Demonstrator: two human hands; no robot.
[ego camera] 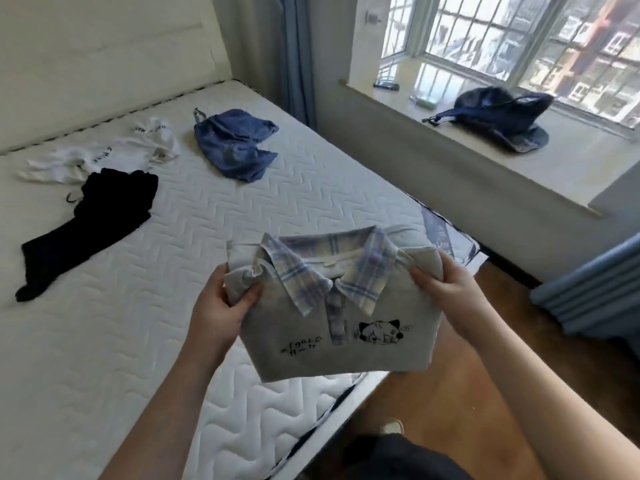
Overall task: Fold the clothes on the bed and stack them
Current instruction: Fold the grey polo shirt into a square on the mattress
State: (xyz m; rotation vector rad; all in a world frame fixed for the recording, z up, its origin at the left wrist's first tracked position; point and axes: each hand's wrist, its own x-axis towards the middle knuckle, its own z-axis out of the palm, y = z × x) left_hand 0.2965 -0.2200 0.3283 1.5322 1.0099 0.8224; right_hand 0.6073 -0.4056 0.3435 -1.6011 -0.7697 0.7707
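Observation:
A folded grey shirt (304, 344) with a plaid collar and a black cat print hangs in the air over the near corner of the bed (104, 341). My left hand (221, 306) grips its left shoulder edge, and my right hand (446, 282) grips its right one. Farther up the white quilted mattress lie three unfolded garments: a crumpled blue piece (235, 147), a white printed top (104, 154) and a black garment (93, 223) stretched out at the left.
A windowsill (519, 161) at the right carries a dark blue hat (502, 119) and small items. Blue curtains (588, 289) hang at the right edge and behind the bed. Wooden floor (450, 393) runs beside the mattress.

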